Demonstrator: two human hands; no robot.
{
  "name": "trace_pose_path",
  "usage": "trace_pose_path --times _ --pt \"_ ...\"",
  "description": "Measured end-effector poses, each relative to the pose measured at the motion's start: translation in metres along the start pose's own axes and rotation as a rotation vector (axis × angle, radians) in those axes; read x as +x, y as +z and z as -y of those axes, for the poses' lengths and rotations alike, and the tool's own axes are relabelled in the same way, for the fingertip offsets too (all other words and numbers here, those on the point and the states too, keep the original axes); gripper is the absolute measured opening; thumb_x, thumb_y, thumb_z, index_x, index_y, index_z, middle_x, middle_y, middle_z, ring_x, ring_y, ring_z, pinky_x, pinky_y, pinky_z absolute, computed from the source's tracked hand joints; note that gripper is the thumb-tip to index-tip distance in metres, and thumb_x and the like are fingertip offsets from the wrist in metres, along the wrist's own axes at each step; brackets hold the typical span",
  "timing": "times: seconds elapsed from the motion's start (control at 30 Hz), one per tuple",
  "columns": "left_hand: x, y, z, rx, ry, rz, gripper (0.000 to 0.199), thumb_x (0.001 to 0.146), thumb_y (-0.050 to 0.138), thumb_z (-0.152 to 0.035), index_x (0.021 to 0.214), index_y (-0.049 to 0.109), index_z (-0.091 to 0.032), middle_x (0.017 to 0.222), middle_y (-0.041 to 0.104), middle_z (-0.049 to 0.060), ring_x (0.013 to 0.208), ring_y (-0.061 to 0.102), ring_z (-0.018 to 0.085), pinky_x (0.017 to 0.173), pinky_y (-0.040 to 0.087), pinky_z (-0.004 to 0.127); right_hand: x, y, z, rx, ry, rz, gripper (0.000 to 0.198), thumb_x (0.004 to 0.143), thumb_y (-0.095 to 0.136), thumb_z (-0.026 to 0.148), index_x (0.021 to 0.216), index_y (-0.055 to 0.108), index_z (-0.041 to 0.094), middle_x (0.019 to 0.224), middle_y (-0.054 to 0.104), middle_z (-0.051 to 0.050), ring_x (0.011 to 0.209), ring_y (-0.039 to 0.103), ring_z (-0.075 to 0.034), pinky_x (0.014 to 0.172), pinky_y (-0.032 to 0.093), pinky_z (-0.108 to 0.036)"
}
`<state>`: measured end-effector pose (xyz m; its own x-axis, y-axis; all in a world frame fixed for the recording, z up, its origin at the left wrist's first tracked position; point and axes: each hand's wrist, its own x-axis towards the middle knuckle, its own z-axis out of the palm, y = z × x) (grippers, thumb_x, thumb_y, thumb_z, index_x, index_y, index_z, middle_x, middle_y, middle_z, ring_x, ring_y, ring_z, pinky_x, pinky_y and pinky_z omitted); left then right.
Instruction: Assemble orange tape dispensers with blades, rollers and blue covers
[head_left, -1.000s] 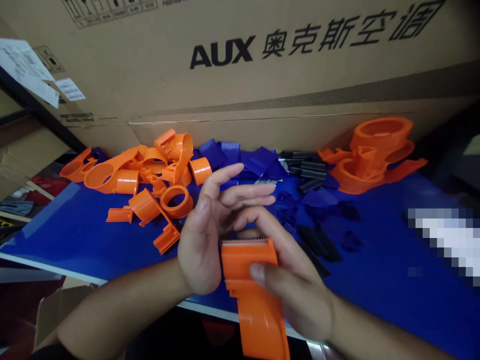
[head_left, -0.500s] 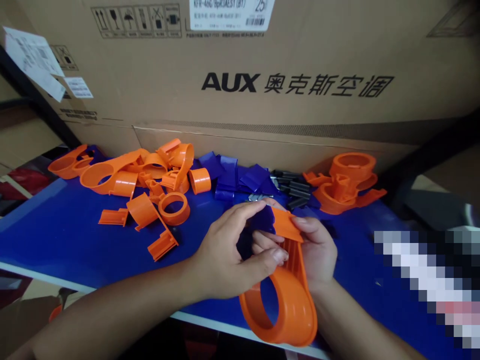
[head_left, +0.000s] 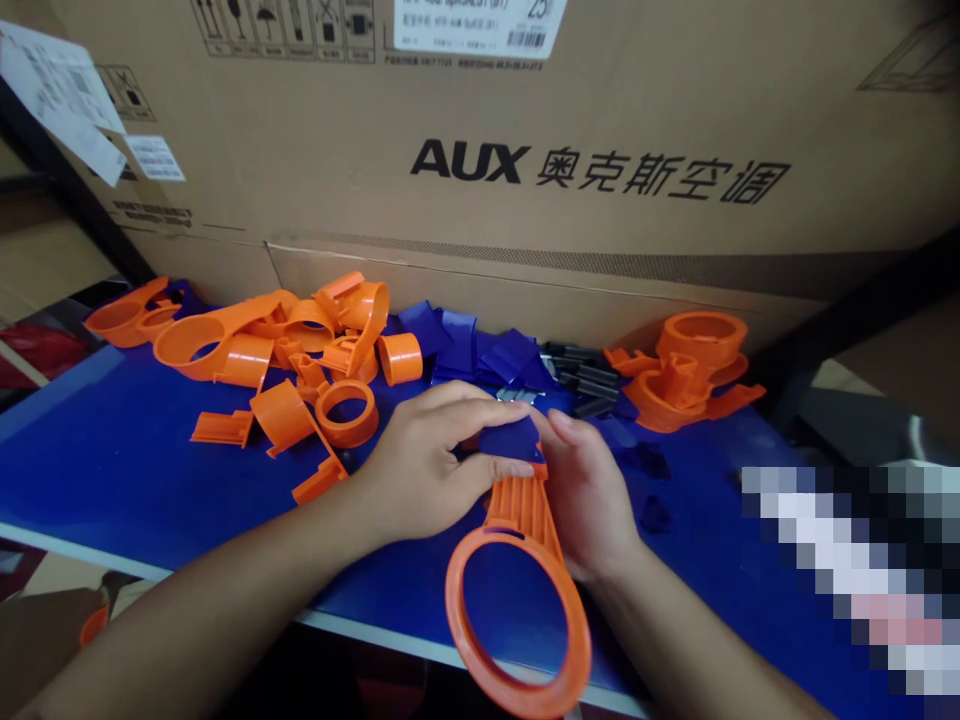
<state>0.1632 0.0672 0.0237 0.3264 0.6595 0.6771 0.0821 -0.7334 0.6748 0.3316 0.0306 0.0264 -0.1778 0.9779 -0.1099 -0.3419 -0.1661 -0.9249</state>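
Around the orange holder [head_left: 579, 640], clock directions being counted from it, the nearest clutter was a loose ring [head_left: 346, 415] at ten o'clock, with a heap of orange parts [head_left: 300, 415] beyond it; the left forearm crossed in front of the nearest part, hiding some of it. Blue sheets [head_left: 454, 345] lay overlapping just before twelve, black strips [head_left: 596, 383] at one, right beside them, and a stack of orange parts [head_left: 703, 335] at two. Dark scraps [head_left: 655, 515] were scattered between two and three. The holder itself was up in the hands over the table's near edge, ring end toward six, ribbed neck toward twelve. The left hand [head_left: 431, 465] gripped the blue flap [head_left: 512, 440] at the neck's far end between thumb and fingers, covering part of it. The right hand [head_left: 592, 490] curved along the neck's three o'clock side, thumb up; its other fingers were mostly hidden, so how firmly it held could not be told. The table [head_left: 142, 490] was glossy blue with a pale front edge. A big printed carton [head_left: 337, 190] walled off twelve o'clock, between dark posts at ten and two. A pixelated patch masked three o'clock.
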Motion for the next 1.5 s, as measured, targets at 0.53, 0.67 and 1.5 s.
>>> trace_pose_path --times 0.53,0.67,1.5 --pt "0.063 -0.025 0.022 0.489 -0.203 0.108 0.039 0.109 0.052 -0.046 0.119 0.081 -0.021 0.115 0.083 0.011 0.105 0.077 0.027 0.096 0.061 0.043 0.0 -0.011 0.004 0.065 0.22 0.113 0.037 0.083 0.086 0.042 0.106 0.071 0.017 0.087 0.08 -0.007 0.068 0.075 -0.016 0.06 0.061 -0.025" --pt "0.112 0.016 0.042 0.708 -0.296 0.322 0.042 0.098 0.072 -0.052 0.122 0.079 -0.018 0.119 0.081 0.015 0.12 0.073 0.035 0.109 0.055 0.051 0.006 -0.011 0.005 0.115 0.183 -0.04 0.031 0.081 0.084 0.038 0.1 0.071 0.017 0.082 0.078 -0.006 0.063 0.074 -0.017 0.053 0.059 -0.025" --pt "0.023 -0.039 0.006 0.366 -0.198 -0.607 0.065 0.11 0.048 -0.037 0.168 0.023 -0.023 0.144 0.063 0.017 0.085 0.079 0.019 0.083 0.068 0.044 0.03 -0.02 0.013 0.576 -0.103 -0.476 0.03 0.106 0.065 0.05 0.105 0.072 0.021 0.099 0.082 -0.001 0.083 0.078 -0.011 0.071 0.069 -0.023"
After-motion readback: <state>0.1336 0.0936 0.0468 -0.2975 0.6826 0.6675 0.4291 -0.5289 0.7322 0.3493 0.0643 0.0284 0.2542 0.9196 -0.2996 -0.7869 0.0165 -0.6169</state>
